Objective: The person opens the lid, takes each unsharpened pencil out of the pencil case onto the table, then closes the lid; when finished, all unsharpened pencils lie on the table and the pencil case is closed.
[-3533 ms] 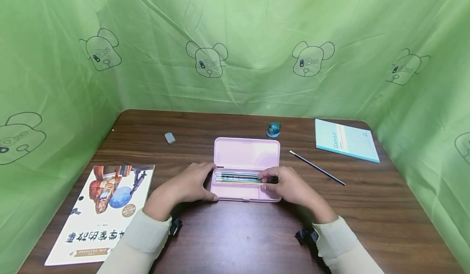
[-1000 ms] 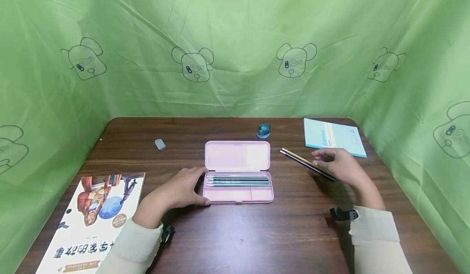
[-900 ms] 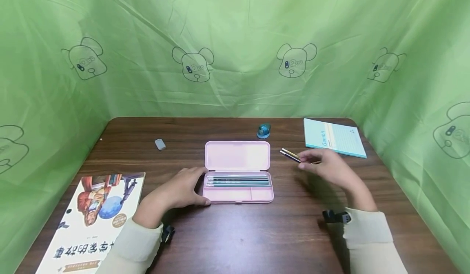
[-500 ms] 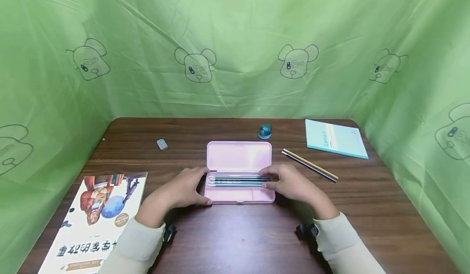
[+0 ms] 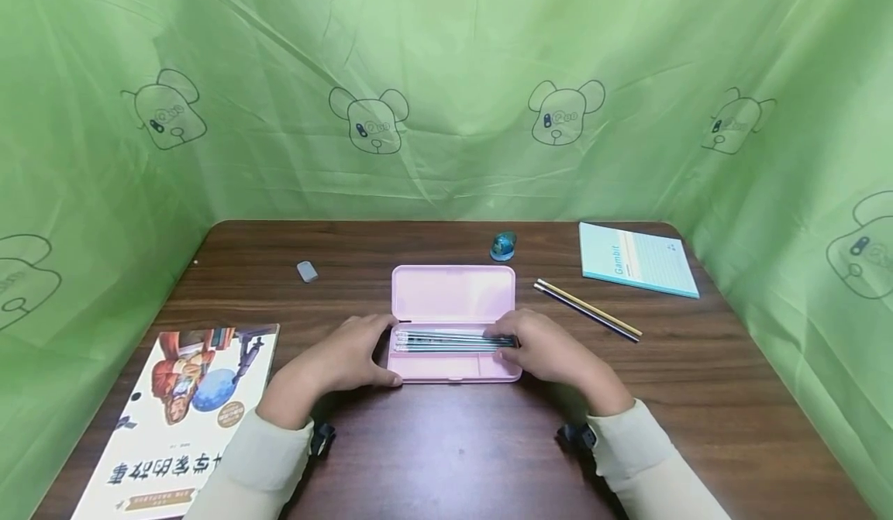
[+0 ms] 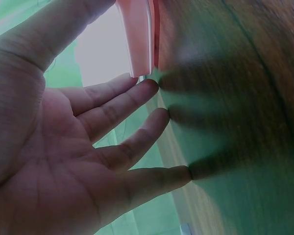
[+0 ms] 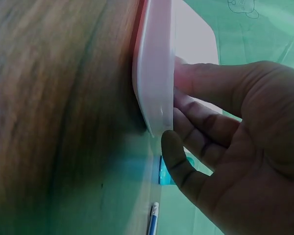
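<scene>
Nearby, two loose pencils (image 5: 587, 310), notebook (image 5: 638, 260), sharpener (image 5: 502, 246), eraser (image 5: 307, 271), book (image 5: 183, 411)

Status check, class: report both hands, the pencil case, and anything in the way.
Left hand steadies the open pencil case. Right hand fingers pinch the ends of the pencils inside. Two pencils lie on the table, right. Nothing in the way.
</scene>
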A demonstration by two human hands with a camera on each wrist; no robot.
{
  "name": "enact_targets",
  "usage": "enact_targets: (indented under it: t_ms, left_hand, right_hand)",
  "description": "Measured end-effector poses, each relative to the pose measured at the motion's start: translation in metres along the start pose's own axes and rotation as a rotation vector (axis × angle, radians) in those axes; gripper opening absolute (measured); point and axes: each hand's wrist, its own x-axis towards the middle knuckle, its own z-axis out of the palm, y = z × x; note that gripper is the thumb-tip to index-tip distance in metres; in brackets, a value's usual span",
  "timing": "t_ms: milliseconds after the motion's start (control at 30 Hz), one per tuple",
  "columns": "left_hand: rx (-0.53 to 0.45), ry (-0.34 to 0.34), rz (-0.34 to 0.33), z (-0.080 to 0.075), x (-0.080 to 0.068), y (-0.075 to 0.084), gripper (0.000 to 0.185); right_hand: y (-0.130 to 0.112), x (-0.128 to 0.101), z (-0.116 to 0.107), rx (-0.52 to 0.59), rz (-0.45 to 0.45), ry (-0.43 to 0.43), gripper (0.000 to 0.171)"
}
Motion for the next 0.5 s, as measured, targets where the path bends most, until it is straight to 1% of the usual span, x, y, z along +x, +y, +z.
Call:
enact_targets:
  t_ms: [167, 300, 500]
  left_hand:
    - [0.002, -0.001, 0.0, 0.0006, -0.0001, -0.0019, 0.09]
    - [0.001, 0.003, 0.006, 0.0009, -0.0003, -0.0018, 0.089]
    - [-0.006, 0.0, -0.012, 0.0008, -0.0017, -0.001, 0.087]
  right_hand:
    - [-0.0005, 0.0, 0.0011, 0.017, 0.007, -0.028, 0.026]
    - [0.0006, -0.001, 0.001, 0.062, 0.011, -0.018, 0.02]
    - [0.0025, -0.0004, 0.002, 0.127, 0.019, 0.0, 0.015]
